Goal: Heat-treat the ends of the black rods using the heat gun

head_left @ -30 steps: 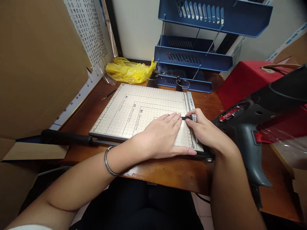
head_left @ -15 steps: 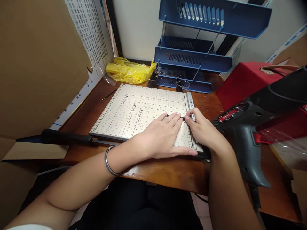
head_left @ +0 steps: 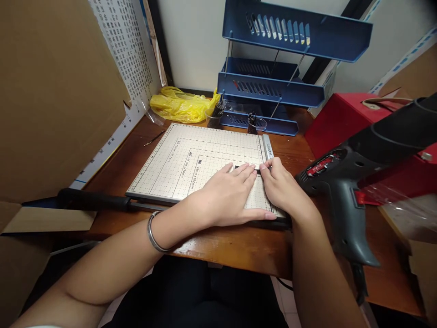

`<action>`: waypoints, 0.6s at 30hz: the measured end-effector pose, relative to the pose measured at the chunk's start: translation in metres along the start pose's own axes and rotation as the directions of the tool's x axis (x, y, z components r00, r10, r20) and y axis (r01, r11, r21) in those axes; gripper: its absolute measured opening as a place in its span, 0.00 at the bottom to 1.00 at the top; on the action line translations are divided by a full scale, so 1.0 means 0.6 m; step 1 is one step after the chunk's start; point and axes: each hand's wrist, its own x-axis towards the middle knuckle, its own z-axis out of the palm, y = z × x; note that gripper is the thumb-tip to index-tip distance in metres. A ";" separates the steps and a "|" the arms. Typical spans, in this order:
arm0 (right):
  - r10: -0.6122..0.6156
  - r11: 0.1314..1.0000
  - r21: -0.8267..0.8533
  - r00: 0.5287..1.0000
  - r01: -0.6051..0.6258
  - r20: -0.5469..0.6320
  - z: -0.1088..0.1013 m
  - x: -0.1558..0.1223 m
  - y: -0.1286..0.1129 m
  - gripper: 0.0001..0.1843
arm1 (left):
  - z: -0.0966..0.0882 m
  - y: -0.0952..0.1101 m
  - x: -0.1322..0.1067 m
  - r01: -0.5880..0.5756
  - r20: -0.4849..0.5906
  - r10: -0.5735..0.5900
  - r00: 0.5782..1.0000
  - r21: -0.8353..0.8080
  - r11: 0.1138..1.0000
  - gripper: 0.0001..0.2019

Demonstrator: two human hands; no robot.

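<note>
A grey gridded paper cutter board (head_left: 191,159) lies on the brown desk, its black handle (head_left: 92,200) sticking out to the left. My left hand (head_left: 228,196) lies flat on the board's near right part, fingers stretched out over a thin black strip (head_left: 258,171). My right hand (head_left: 282,189) pinches the right end of that strip beside the board's metal ruler edge (head_left: 267,148). A silver bangle sits on my left wrist.
A dark grey and red heat gun (head_left: 348,182) hangs close at the right. Behind it is a red box (head_left: 337,118). Blue stacked trays (head_left: 273,86), two small cups of black pieces (head_left: 254,123) and a yellow bag (head_left: 180,105) stand at the back. Cardboard (head_left: 51,91) walls the left.
My right hand slid a little left along the strip, toward my left fingertips. The view shifted slightly; the left hand stayed flat on the board.
</note>
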 end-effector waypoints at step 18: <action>0.010 1.000 0.008 0.999 -0.010 -0.038 0.008 -0.006 -0.007 0.26 | 0.007 0.003 0.002 -0.020 -0.026 0.020 0.999 0.006 1.000 0.53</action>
